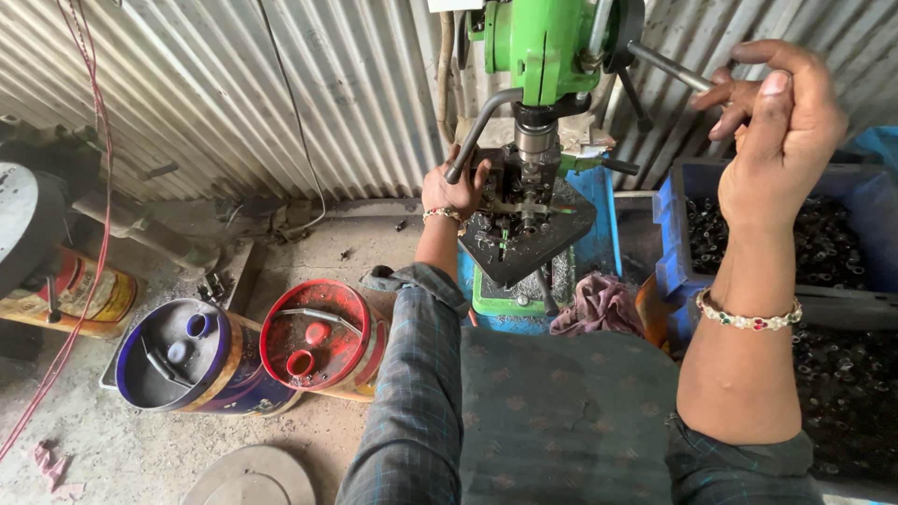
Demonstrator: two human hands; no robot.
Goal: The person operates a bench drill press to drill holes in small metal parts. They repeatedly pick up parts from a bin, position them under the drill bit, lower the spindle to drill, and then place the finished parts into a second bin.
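1. Gripping the steel feed lever [672, 67] of the green drill press [545, 42] with the right hand [776, 122], fingers curled shut around the bar, arm raised high.
2. Reaching the left hand [454, 190] to the dark work table [571, 229] under the spindle [535, 145], fingers closed loosely by a bent metal handle [482, 122] and the clamped fixture [524, 210]; whether a part is pinched cannot be told.
3. Sitting with the small workpiece hidden in the fixture, right under the spindle; drilling judged as just starting or mid-stroke.
4. Waiting alongside: a blue crate [675, 234] of small dark metal parts [823, 248] at right, more heaped below, so much work probably remaining.
5. Lying at left on the floor: a red-lidded drum [318, 339] and a blue-lidded drum [178, 355].
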